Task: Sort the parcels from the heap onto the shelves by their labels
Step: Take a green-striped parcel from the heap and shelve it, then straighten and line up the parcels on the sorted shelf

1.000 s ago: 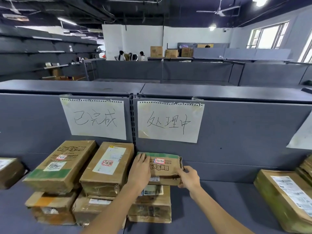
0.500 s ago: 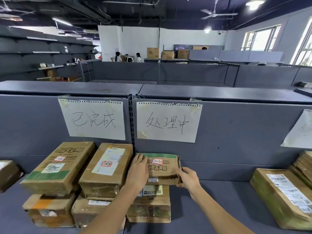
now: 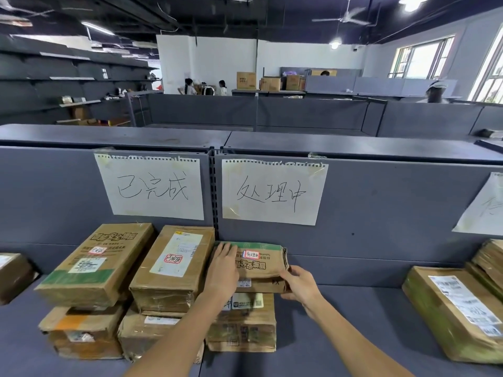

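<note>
Two signs [image 3: 151, 187] are hanging above grey shelf [image 3: 353, 322]; left hand [image 3: 223, 270] is lying flat-fingered on parcel [image 3: 261, 263], right hand [image 3: 300, 285] is gripping its corner.

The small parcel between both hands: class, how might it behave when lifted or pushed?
The small parcel probably dents easily: its right edge is crumpled. Flat and low, so unlikely to tip. Steadied by a flat left hand and the right hand at one corner, it seems light.
</note>
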Available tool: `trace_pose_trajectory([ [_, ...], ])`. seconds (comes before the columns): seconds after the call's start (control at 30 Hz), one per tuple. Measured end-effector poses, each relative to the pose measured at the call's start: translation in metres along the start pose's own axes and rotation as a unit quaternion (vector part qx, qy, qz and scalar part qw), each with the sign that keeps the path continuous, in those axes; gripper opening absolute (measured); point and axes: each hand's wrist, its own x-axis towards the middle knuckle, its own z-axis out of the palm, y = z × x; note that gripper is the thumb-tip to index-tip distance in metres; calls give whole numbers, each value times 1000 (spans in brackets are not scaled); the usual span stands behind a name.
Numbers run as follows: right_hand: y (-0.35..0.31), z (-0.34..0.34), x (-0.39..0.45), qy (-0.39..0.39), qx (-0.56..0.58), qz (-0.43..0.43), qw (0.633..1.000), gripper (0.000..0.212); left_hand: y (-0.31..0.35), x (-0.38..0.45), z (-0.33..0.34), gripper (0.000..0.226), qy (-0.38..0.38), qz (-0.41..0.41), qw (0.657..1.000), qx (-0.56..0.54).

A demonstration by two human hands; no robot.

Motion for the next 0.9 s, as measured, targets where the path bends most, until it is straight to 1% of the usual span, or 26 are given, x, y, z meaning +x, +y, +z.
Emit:
trace_pose_trajectory([
  [0.1, 3, 1, -2, 5, -1, 2, 1000, 54, 1, -3, -3, 51, 14, 7, 999, -33],
  [0.17, 4, 1, -4, 17, -5, 6, 1000, 59, 2, -5, -7, 50, 13, 23, 999, -28],
  [0.23, -1, -2, -6, 26, -33, 3, 999, 68, 6, -7, -12, 54, 13, 46, 999, -20],
  [0.33, -24, -17, -12, 43, -133, -45, 989, 74, 14, -7, -20, 68, 25, 75, 997, -22],
  [0.4, -40, -32, -19, 78, -197, -93, 973, 75, 20, -5, -21, 88, 44, 107, 993, -10],
  [0.47, -53, -49, -30, 114, -276, -131, 945, 76, 28, -2, -20, 101, 54, 124, 991, -1],
  [0.53, -63, -66, -43, 152, -344, -150, 914, 78, 41, -1, -19, 106, 49, 131, 990, -17],
  [0.63, -70, -94, -65, 201, -392, -160, 883, 78, 66, -4, -15, 105, 43, 158, 986, -34],
  [0.7, -66, -111, -79, 215, -386, -155, 883, 77, 82, -8, -9, 98, 30, 168, 985, -38],
  [0.77, -54, -123, -90, 222, -359, -143, 895, 78, 92, -14, -1, 99, 17, 174, 983, -56],
  [0.83, -36, -125, -98, 223, -327, -126, 910, 81, 97, -27, 9, 100, 20, 177, 980, -86],
  [0.9, -15, -116, -103, 216, -281, -105, 929, 86, 92, -43, 22, 84, 44, 183, 975, -115],
])
